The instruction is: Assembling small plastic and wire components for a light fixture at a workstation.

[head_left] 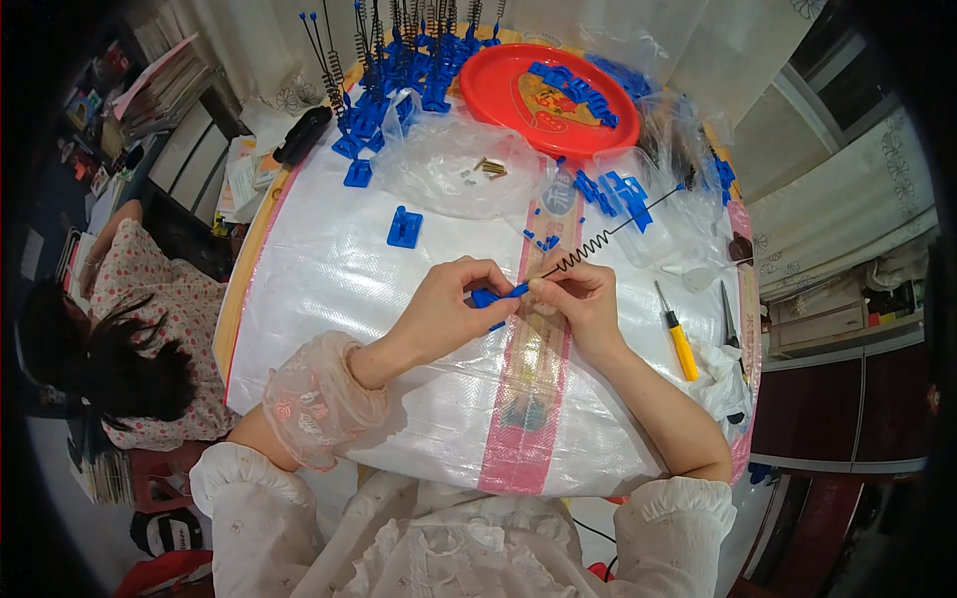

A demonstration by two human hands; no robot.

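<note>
My left hand (439, 309) pinches a blue plastic part (485, 297) above the middle of the table, its fingers covering much of it. My right hand (583, 304) closes its fingertips round the near end of a black wire with a coiled spring section (586, 251), right against the blue part. The wire slants up to the right and ends in a small blue tip (681, 186). Whether wire and part are joined is hidden by my fingertips. Ahead of my left hand lies a blue square base (404, 228) with an upright stub.
Behind stand many blue bases with black spring wires (399, 70). A red round tray (478, 95) holds blue parts. Brass-coloured pins (490, 167) lie on a clear plastic bag (429, 179). A yellow-handled screwdriver (682, 349) lies at right. Another person (150, 329) sits at left.
</note>
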